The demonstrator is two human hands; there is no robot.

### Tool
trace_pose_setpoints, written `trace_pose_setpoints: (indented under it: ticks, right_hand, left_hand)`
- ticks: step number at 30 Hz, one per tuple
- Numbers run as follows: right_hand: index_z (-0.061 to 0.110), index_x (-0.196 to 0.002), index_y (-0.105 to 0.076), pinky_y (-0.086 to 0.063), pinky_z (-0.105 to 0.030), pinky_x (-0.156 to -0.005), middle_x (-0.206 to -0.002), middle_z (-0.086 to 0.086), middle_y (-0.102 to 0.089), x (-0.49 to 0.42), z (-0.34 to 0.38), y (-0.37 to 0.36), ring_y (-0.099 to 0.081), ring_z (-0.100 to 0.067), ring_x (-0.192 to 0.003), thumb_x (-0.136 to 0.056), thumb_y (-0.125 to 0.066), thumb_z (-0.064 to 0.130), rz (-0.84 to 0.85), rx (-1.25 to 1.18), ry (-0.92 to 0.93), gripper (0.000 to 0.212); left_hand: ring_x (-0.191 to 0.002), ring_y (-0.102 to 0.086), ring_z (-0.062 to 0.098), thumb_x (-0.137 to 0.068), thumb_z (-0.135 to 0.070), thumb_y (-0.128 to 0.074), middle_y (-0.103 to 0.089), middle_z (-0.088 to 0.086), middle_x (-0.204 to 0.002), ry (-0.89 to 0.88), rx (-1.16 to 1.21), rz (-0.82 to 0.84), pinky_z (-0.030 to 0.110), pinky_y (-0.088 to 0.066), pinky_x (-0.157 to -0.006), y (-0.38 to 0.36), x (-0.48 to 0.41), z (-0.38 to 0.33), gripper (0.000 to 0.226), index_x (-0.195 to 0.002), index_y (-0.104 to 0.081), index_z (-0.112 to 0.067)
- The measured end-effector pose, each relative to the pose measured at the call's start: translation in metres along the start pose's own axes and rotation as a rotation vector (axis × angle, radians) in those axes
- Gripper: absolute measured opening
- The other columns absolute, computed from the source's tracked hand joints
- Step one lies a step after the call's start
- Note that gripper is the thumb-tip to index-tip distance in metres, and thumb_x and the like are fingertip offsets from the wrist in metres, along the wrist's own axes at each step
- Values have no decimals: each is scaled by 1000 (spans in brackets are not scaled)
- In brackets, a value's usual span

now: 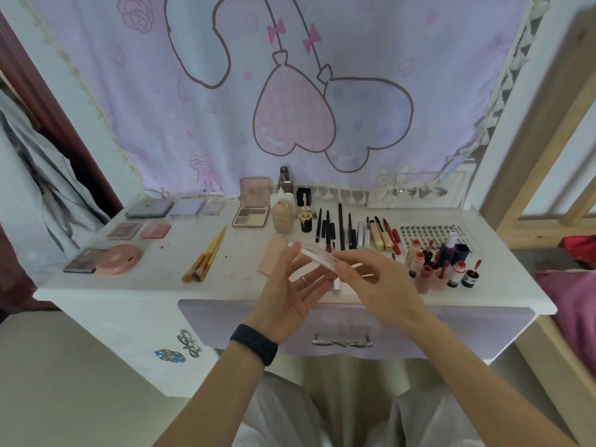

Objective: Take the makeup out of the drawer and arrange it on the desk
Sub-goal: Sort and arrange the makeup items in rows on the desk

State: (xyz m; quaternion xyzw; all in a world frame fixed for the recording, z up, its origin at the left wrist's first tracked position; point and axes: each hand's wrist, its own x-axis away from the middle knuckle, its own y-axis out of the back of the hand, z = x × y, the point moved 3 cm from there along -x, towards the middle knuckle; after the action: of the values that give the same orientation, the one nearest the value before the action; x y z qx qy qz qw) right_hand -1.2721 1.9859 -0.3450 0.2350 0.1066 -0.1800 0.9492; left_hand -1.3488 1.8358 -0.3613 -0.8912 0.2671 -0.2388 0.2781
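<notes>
Above the white desk [154, 285], both hands hold a clear plastic case [312, 254]. My left hand [290, 288] lies palm up under it, thumb at its left end. My right hand [374, 279] pinches its right end. A pale pink pad [274, 258] lies on the desk just behind my left hand. The lilac drawer [451, 330] below the hands looks pushed in. Makeup lies in rows on the desk: palettes [148, 209] at the left, brushes [206, 256], an open eyeshadow palette [251, 216], foundation bottles [283, 217], pencils [338, 227] and lip tints [442, 269] at the right.
A lash tray [429, 235] sits at the back right of the desk. A pink cartoon curtain [290, 91] hangs behind it. A wooden bed frame [541, 156] stands at the right and hanging clothes [38, 172] at the left. A small white tube [337, 285] lies under the hands.
</notes>
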Motion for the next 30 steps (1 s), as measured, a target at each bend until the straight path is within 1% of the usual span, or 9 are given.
trace_pose_setpoints:
  ticks: [6,9,14,17,21,22,24,27,30]
  right_hand:
    - [35,-110,-75,-48,-10,-74,-99,19,-67,-8,-5,-1,-64,1,-88,-97,-63,37,-85,79,77,17]
    - [43,-103,-70,-49,-11,-71,-92,22,-66,-16,-3,-1,-65,-1,-85,-98,-59,39,-171,44,83,12]
    - [51,-90,-61,-49,-10,-70,-82,28,-69,-31,-2,0,-67,2,-80,-102,-55,39,-206,89,68,18]
    - [51,-86,-61,-54,-21,-72,-81,20,-72,-38,-5,-2,-69,-5,-75,-101,-57,39,-159,124,26,20]
    - [51,-86,-62,-49,-9,-66,-79,27,-71,-41,-2,-8,-69,1,-71,-101,-57,36,-160,102,30,22]
    - [50,-86,-62,-49,-9,-67,-78,28,-71,-42,-2,-9,-69,1,-71,-101,-58,36,-168,91,19,21]
    - [45,-89,-66,-53,-17,-70,-79,27,-72,-43,-5,-12,-70,0,-71,-101,-57,37,-174,60,-13,17]
    - [37,-95,-70,-57,-29,-75,-82,23,-73,-44,-10,-15,-72,-2,-74,-101,-57,38,-162,-8,-46,14]
    - [36,-99,-72,-56,-26,-74,-82,23,-73,-44,-8,-16,-71,0,-75,-101,-57,42,-163,-10,-43,16]
  left_hand:
    - [-102,-68,34,-86,-48,-70,-67,25,-117,77,6,4,33,-60,-77,7,1,-6,65,-132,-58,-3]
    - [-102,-65,33,-80,-45,-76,-65,23,-117,93,-14,31,36,-61,-81,13,0,-8,59,-124,-67,-7]
    - [-100,-70,35,-97,-27,-58,-65,24,-125,95,-110,-8,44,-62,-76,25,-1,-12,41,-133,-58,-8]
    - [-99,-72,31,-96,-31,-61,-69,17,-118,26,-427,-85,45,-62,-76,26,-2,-22,38,-131,-60,-15]
    - [-100,-64,1,-75,-44,-83,-57,-16,-122,-121,-1099,-22,17,-55,-77,18,3,-33,67,-129,-42,-43]
    - [-109,-57,-1,-71,-48,-84,-53,-18,-127,-159,-1277,-11,17,-52,-86,17,2,-32,78,-134,-39,-41]
    - [-125,-47,12,-69,-51,-84,-45,-8,-140,-223,-1534,-57,32,-45,-103,16,-1,-29,103,-151,-27,-29]
    - [-124,-46,18,-71,-45,-81,-42,-2,-140,-310,-1618,-190,37,-44,-104,16,-1,-31,102,-154,-24,-26]
    - [-120,-48,17,-70,-43,-81,-44,-2,-137,-349,-1592,-223,35,-45,-101,18,-1,-32,99,-151,-28,-27]
